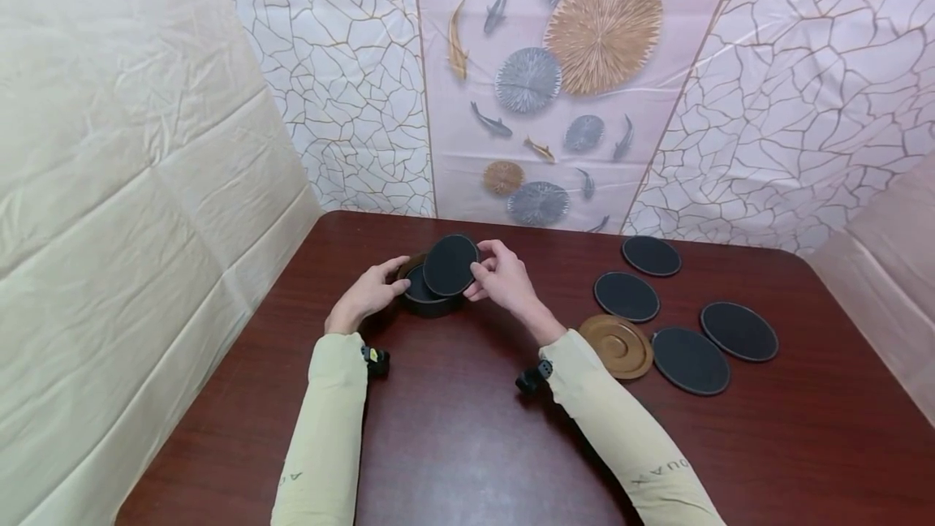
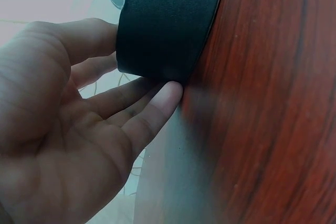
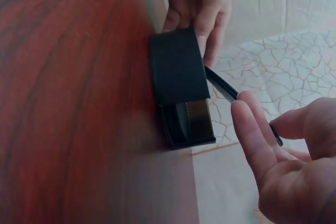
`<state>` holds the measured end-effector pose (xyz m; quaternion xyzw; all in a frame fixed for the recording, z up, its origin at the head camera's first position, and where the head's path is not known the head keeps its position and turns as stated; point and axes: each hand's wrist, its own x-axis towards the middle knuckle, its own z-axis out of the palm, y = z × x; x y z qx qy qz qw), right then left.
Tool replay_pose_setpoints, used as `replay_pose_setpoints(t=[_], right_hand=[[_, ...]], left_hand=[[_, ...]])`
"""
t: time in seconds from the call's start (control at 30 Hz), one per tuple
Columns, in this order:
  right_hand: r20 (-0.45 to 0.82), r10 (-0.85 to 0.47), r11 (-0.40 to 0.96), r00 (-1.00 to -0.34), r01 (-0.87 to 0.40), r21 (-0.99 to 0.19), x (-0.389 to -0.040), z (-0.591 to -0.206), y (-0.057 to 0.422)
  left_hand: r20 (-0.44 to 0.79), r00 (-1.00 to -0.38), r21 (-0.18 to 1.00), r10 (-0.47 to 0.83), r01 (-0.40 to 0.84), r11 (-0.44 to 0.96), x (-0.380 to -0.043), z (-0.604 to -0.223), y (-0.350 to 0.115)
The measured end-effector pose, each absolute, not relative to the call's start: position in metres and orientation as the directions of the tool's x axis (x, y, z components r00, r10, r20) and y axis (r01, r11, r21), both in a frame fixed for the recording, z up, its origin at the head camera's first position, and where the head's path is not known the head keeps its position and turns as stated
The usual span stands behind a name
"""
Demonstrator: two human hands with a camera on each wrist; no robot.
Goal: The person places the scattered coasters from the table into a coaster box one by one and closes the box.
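A round black coaster holder [image 1: 431, 308] stands on the table, with a dark round surface and a brown inner wall showing inside. My left hand [image 1: 368, 293] grips its left side, thumb at the rim and fingers about the outer wall. Over the holder's right part, a black round coaster [image 1: 450, 265] is tilted up, its right edge pinched between the thumb and fingers of my right hand [image 1: 507, 278]. From the right wrist view, this coaster shows edge-on beside the holder's top, and a gap opens in the holder's wall [image 3: 178, 66].
On the right side of the dark red wooden table [image 1: 453, 445] lie several black coasters, among them a near one [image 1: 690, 361] and a far one [image 1: 652, 256]. A round brown wooden lid-like disc [image 1: 617, 347] lies beside my right sleeve. Patterned cloth [image 1: 351, 104] hangs behind the table.
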<state>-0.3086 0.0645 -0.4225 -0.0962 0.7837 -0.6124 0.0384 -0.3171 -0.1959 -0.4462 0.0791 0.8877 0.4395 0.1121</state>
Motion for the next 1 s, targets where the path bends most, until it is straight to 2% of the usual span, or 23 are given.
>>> replay_pose_setpoints(t=[0.2,0.53,1.0], right_hand=[[0.023,-0.206,0.223,-0.978,-0.07,-0.972,-0.308,-0.427,0.056],[-0.004,-0.243,0.226,-0.97,-0.053,-0.973,-0.307,-0.433,0.043],[-0.033,-0.305,0.369,-0.952,-0.086,-0.926,-0.307,-0.433,0.039]], left_hand=[[-0.132,-0.962,0.8,0.24,0.039,0.598,-0.317,-0.445,-0.196],[-0.08,-0.963,0.776,0.259,0.103,0.622,-0.312,-0.443,-0.194],[-0.101,-0.964,0.787,0.247,0.074,0.613,-0.314,-0.444,-0.194]])
